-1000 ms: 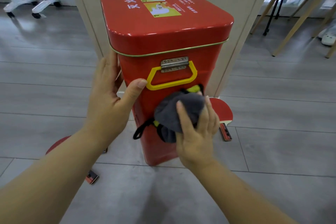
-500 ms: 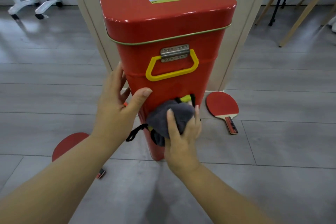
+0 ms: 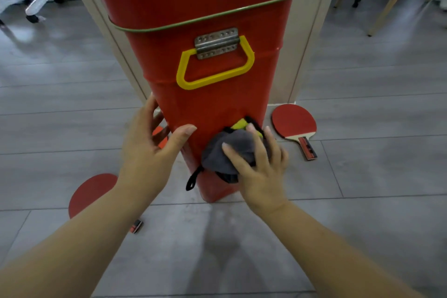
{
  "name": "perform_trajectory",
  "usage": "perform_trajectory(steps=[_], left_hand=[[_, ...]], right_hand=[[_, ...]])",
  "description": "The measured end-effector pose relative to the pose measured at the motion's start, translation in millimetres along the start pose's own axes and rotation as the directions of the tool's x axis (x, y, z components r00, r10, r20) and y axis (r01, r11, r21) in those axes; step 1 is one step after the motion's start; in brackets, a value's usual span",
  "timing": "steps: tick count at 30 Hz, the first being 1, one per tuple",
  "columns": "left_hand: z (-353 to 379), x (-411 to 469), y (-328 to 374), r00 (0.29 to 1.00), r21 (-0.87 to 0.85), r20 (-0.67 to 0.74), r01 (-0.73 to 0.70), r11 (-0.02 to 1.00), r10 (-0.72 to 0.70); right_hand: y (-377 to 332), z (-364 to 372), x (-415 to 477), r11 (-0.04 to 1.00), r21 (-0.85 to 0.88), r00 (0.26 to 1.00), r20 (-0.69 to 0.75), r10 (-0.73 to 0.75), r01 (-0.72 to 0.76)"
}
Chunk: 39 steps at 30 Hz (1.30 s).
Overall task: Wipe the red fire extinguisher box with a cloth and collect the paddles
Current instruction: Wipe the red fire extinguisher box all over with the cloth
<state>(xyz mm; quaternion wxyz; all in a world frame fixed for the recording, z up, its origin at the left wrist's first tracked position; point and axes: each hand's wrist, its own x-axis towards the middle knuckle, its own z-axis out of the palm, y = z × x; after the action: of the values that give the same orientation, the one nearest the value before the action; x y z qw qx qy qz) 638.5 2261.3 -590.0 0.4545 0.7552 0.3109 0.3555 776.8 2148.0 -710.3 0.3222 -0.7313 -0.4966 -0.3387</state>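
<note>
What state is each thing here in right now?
Box: upright, lid shut.
Handle: hanging down flat.
Cloth: bunched, pressed against box.
Right hand: holds the cloth.
Left hand: steadies the box's corner.
Right paddle: flat on floor.
Left paddle: on floor, partly hidden by arm.

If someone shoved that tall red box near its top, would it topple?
It may tip: the red box looks tall for its base. The left hand rests against its side while the right hand holds the grey cloth against its lower front, so low pushes seem steadier. Its glossy metal-looking skin would likely feel rigid and slippery to grip.
</note>
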Motion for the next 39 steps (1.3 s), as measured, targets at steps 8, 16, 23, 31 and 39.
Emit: perform_trajectory(steps=[8,16,23,31,39], left_hand=[[4,-3,-11,1.000,0.038,-0.025,-0.007,0.999,0.008],[12,-8,-15,0.997,0.011,-0.058,0.045,0.999,-0.044],[24,-17,-15,0.996,-0.015,-0.055,0.071,0.997,-0.072],[27,-19,-21,0.991,-0.024,-0.083,0.105,0.994,-0.106],[29,-21,-41,0.981,0.024,-0.117,0.156,0.987,-0.152]], right_hand=[[-13,-8,-3,0.599,0.480,0.766,0.352,0.537,-0.641],[-35,-3,-16,0.725,0.491,0.875,0.299,0.381,-0.483],[-41,28,-53,0.939,0.335,0.984,0.175,0.015,-0.073],[-29,22,-56,0.970,0.228,0.971,0.200,-0.128,0.081],[0,16,-44,0.680,0.355,0.766,0.352,0.538,-0.641]])
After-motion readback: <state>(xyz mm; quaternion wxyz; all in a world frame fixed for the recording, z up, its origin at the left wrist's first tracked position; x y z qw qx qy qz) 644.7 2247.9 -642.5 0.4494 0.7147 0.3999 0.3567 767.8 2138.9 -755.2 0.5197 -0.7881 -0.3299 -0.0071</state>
